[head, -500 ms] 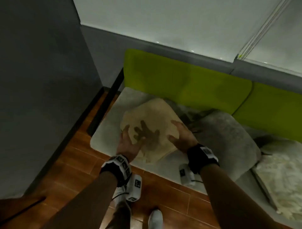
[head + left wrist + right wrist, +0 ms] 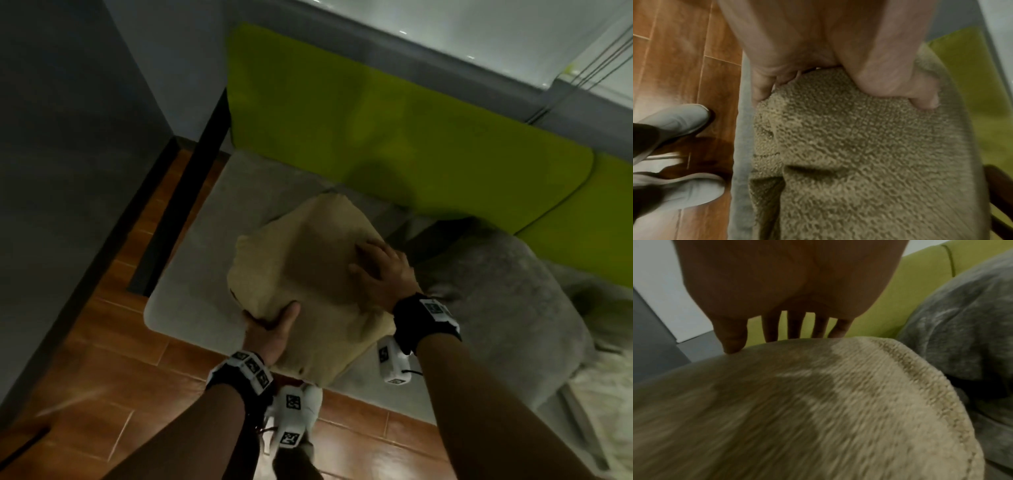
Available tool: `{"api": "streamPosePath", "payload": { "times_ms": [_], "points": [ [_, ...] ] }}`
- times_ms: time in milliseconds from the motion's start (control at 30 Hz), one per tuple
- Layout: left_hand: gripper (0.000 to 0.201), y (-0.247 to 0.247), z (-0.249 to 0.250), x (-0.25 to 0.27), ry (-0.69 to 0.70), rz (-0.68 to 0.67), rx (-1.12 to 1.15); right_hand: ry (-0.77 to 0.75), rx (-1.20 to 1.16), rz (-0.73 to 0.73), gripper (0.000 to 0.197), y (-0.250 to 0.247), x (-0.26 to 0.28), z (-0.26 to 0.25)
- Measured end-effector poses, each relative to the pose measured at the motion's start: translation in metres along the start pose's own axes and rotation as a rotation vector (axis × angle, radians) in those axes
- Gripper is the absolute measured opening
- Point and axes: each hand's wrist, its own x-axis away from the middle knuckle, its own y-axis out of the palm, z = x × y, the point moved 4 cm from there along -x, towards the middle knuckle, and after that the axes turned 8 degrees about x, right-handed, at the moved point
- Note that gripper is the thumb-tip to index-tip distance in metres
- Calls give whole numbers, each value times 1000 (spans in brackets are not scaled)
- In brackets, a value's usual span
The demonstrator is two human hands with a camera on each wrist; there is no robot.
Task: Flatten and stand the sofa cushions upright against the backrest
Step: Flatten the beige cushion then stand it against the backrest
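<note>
A beige, nubby cushion lies raised at its near edge over the grey sofa seat, short of the lime-green backrest. My left hand grips the cushion's near-left edge, thumb on top and fingers tucked underneath, as the left wrist view shows on the cushion. My right hand lies flat on the cushion's right side with fingers spread and straight; in the right wrist view its fingertips touch the cushion.
A grey fleecy cushion sits just right of the beige one, and a pale shaggy one lies at the far right. A dark grey wall stands to the left. My shoes are on the wooden floor at the seat's front edge.
Both hands were pressing flat on the cushion. Now the left hand has slid to the near-left edge and grips it, the near edge has come up, and the view has moved closer.
</note>
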Motion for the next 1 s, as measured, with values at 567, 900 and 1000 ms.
{"api": "streamPosePath", "payload": {
  "times_ms": [567,900,1000],
  "points": [
    [100,-65,123,-18,62,-39,-265,444,-621,-145,106,-2,6,3],
    [83,-132,158,-57,231,-168,-378,500,-879,128,85,71,85,-77],
    [80,-136,147,-59,169,-229,-463,529,-907,89,84,91,87,-88]
  ]
}}
